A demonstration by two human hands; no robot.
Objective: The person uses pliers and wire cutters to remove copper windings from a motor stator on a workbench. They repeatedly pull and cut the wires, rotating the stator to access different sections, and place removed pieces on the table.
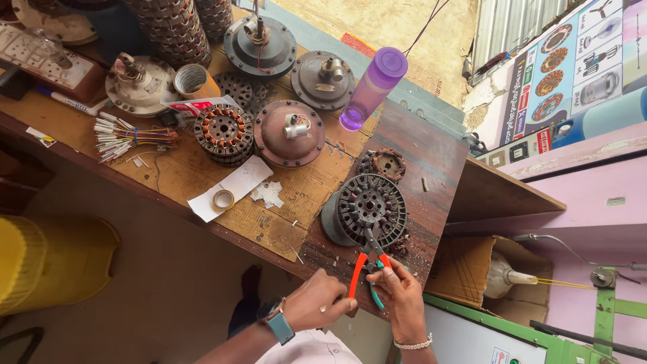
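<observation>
**Both hands on the pliers at the stator**

I am reaching both forearms in from the bottom edge, wrists bent slightly up. My left hand (317, 300), with a blue watch on its wrist, is curled shut around the orange grip of the pliers (369, 259). My right hand (402, 296), wearing a beaded bracelet, is clamped on the teal grip, fingers wrapped over it. The steel jaws are pointing away from me and biting at the near rim of the stator (371, 205), a dark round stack of slotted metal plates standing at the front of the worktop (431, 158), just beyond my knuckles. The worktop here is worn reddish wood strewn with small chips; further left it is covered with scuffed cardboard. Behind the stator a translucent purple bottle (374, 87) is standing, and a rusty domed motor cover (288, 133) is lying nearby.
</observation>
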